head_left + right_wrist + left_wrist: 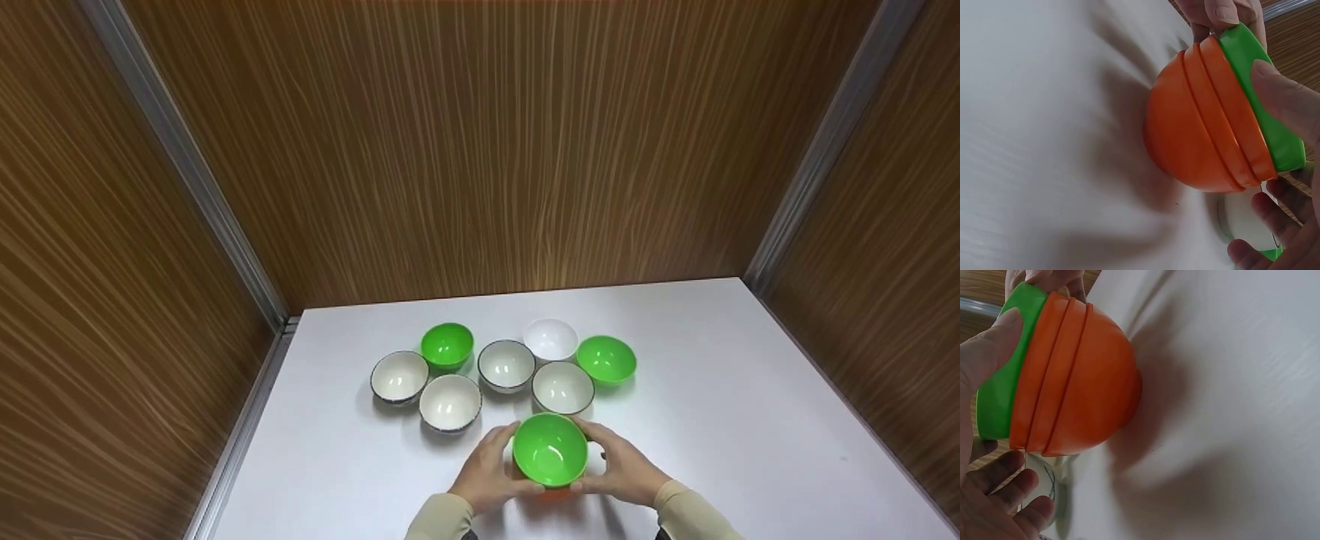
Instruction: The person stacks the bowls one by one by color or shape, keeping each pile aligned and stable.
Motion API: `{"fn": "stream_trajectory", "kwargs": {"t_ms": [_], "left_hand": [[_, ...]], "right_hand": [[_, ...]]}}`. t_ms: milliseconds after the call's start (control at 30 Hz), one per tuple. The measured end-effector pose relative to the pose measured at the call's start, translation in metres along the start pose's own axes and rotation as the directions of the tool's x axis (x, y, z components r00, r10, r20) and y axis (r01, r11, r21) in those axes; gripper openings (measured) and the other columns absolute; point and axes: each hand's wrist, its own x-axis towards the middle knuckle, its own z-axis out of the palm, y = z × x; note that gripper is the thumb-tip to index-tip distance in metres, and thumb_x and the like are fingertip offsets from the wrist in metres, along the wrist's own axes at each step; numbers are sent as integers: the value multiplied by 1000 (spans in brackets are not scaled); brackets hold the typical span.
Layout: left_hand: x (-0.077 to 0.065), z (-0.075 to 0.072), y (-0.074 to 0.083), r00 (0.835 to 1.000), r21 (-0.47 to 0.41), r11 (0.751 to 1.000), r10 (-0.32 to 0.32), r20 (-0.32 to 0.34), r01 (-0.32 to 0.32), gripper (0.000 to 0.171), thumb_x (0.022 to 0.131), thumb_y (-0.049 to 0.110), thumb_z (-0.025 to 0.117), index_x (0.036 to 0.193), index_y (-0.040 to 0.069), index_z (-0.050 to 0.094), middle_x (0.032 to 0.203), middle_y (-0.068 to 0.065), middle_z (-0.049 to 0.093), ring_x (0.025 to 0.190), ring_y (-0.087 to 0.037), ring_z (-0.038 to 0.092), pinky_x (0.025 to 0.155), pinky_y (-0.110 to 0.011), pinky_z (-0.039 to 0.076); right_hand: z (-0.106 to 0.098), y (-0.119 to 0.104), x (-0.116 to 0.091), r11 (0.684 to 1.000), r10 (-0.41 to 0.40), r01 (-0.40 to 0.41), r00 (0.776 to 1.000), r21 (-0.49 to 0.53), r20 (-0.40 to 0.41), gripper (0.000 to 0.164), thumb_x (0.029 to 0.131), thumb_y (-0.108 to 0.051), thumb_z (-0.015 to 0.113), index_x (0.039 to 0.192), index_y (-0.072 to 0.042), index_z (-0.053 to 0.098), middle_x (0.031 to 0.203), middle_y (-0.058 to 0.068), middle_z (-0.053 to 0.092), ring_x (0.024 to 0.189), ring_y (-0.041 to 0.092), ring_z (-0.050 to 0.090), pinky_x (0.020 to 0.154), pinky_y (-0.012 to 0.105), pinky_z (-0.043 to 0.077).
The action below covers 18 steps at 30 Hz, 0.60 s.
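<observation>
A green bowl [550,450] sits nested in the top of a stack of orange bowls [1084,377]. My left hand [489,469] grips the green bowl from the left, its thumb on the near side and a finger toward the far side. From the right, my right hand [621,465] holds the same bowl in a like way. In the right wrist view the orange bowls [1202,118] show several rims below the green one [1258,95]. Whether the stack's foot touches the table cannot be told. A cream bowl with a dark rim [563,388] stands just beyond the green bowl.
On the white table [322,450] stand more cream bowls [451,403] with dark rims, a white bowl [551,339] at the back, and two other green bowls [448,346], one left and one right. Wood-grain panels [480,150] enclose the table's back and sides.
</observation>
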Motion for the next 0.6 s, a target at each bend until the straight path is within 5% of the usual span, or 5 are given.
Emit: {"fn": "stream_trajectory", "kwargs": {"t_ms": [600], "left_hand": [[-1, 3, -4, 999, -1, 1000, -30, 16, 30, 105, 56, 63, 73, 141, 15, 33, 133, -1, 43, 123, -21, 39, 103, -43, 31]], "right_hand": [[5, 4, -2, 999, 25, -25, 1000, -44, 7, 97, 64, -44, 78, 143, -15, 29, 131, 4, 47, 111, 29, 48, 85, 52, 45]]}}
